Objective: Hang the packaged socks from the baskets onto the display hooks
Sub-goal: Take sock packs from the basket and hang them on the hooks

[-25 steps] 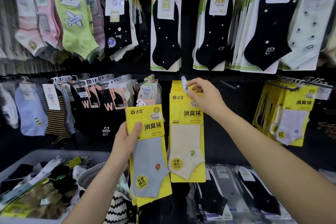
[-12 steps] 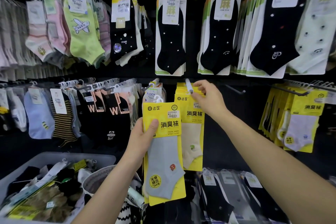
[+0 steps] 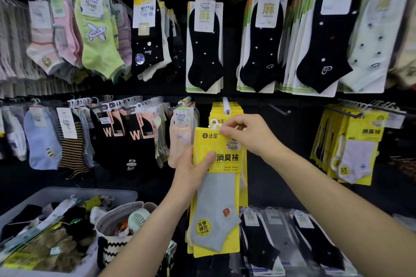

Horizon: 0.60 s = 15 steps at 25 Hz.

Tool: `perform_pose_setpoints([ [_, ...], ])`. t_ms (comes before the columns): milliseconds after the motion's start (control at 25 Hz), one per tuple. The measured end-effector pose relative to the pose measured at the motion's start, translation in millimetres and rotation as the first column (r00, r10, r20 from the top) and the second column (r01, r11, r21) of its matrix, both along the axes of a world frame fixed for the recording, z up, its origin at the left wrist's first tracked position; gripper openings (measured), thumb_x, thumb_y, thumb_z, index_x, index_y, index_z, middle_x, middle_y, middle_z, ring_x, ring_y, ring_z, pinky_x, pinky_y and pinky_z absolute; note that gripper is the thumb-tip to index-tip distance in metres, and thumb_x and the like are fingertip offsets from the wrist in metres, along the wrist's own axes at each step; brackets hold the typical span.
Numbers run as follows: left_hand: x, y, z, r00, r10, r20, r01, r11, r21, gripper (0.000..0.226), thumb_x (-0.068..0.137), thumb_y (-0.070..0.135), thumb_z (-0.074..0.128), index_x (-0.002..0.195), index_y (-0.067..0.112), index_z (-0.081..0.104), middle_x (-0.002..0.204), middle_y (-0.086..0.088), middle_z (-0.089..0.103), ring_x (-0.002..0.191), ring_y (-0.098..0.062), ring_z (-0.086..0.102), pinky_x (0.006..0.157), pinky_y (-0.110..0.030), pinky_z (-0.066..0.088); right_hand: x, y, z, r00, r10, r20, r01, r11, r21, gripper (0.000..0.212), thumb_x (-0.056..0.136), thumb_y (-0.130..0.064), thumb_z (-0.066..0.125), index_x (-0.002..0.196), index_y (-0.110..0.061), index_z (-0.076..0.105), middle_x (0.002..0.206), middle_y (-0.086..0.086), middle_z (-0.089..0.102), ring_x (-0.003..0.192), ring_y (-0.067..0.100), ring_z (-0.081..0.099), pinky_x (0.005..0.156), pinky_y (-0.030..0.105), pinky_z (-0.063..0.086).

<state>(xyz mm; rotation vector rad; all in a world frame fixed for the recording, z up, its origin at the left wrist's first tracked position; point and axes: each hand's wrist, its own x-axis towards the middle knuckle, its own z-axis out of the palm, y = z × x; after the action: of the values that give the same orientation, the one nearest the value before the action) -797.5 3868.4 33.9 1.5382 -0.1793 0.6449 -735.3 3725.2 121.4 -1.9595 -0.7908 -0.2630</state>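
A yellow pack with a grey sock [image 3: 217, 204] is held upright in front of the display. My left hand [image 3: 191, 173] grips its left edge, thumb across the front. My right hand [image 3: 245, 134] pinches the pack's top by its small white hanger [image 3: 213, 125]. Just above, a white-tipped display hook [image 3: 225, 104] carries a row of matching yellow packs [image 3: 219, 112]; the held pack covers most of them. A grey plastic basket [image 3: 74, 193] at lower left holds several loose sock packs.
Black dotted socks on white cards [image 3: 203, 47] hang on the row above. A bare black hook [image 3: 279, 109] sticks out to the right of the yellow row. More yellow packs [image 3: 351, 144] hang at far right. A woven bag [image 3: 119, 227] stands beside the basket.
My left hand carried the grey-sock pack right and up, in front of the hanging yellow packs. My right hand left the hook's tip and came down to pinch the pack's top.
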Motion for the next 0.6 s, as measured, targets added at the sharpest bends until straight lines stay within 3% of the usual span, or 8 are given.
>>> perform_pose_setpoints([
  [160, 3.3, -7.0, -5.7, 0.999, -0.013, -0.041, 0.013, 1.0, -0.004, 0.046, 0.073, 0.04, 0.065, 0.108, 0.011, 0.061, 0.098, -0.001, 0.073, 0.09, -0.019, 0.07, 0.072, -0.029, 0.057, 0.7, -8.1, -4.7, 0.997, -0.027, -0.078, 0.033, 0.996, 0.085, 0.014, 0.086, -0.021, 0.064, 0.073, -0.021, 0.063, 0.079, -0.004, 0.061, 0.077, 0.012, 0.055, 0.07, 0.026, 0.047],
  [280, 5.6, -8.3, -9.6, 0.998, -0.015, -0.066, 0.012, 0.998, -0.054, 0.044, 0.076, 0.046, 0.059, 0.108, 0.016, 0.062, 0.098, 0.001, 0.073, 0.09, -0.019, 0.07, 0.07, -0.028, 0.057, 4.1, -11.1, -7.6, 0.993, -0.078, -0.093, 0.086, 0.993, 0.084, 0.013, 0.09, -0.019, 0.059, 0.077, -0.018, 0.06, 0.08, -0.004, 0.059, 0.08, 0.013, 0.054, 0.073, 0.029, 0.046],
  [400, 3.1, -5.2, -8.1, 0.999, -0.013, -0.03, 0.012, 0.999, -0.053, 0.019, 0.089, 0.039, 0.051, 0.1, 0.036, 0.066, 0.098, 0.004, 0.073, 0.089, -0.018, 0.07, 0.067, -0.025, 0.057, 10.6, -13.0, -6.1, 0.988, -0.096, -0.119, 0.109, 0.988, 0.109, 0.014, 0.091, -0.019, 0.057, 0.077, -0.019, 0.059, 0.091, 0.007, 0.064, 0.087, 0.023, 0.059, 0.078, 0.035, 0.05],
  [480, 1.0, -1.2, -6.9, 1.0, 0.002, 0.005, -0.002, 0.999, -0.041, 0.033, 0.096, 0.028, 0.048, 0.089, 0.056, 0.064, 0.094, 0.009, 0.073, 0.084, -0.012, 0.07, 0.067, -0.023, 0.056, 14.4, -11.2, -6.6, 0.985, -0.111, -0.135, 0.128, 0.985, 0.117, 0.016, 0.092, -0.02, 0.056, 0.076, -0.021, 0.057, 0.097, 0.014, 0.067, 0.094, 0.03, 0.063, 0.08, 0.04, 0.052],
  [600, 2.0, 2.5, -11.5, 0.997, 0.076, 0.012, -0.076, 0.997, -0.028, 0.045, 0.096, 0.021, 0.049, 0.082, 0.061, 0.062, 0.086, 0.016, 0.073, 0.078, -0.005, 0.069, 0.064, -0.02, 0.055, 17.8, -3.4, -12.6, 0.981, -0.11, -0.157, 0.128, 0.986, 0.11, 0.016, 0.092, -0.021, 0.055, 0.076, -0.021, 0.057, 0.098, 0.017, 0.068, 0.096, 0.034, 0.063, 0.079, 0.043, 0.053],
])
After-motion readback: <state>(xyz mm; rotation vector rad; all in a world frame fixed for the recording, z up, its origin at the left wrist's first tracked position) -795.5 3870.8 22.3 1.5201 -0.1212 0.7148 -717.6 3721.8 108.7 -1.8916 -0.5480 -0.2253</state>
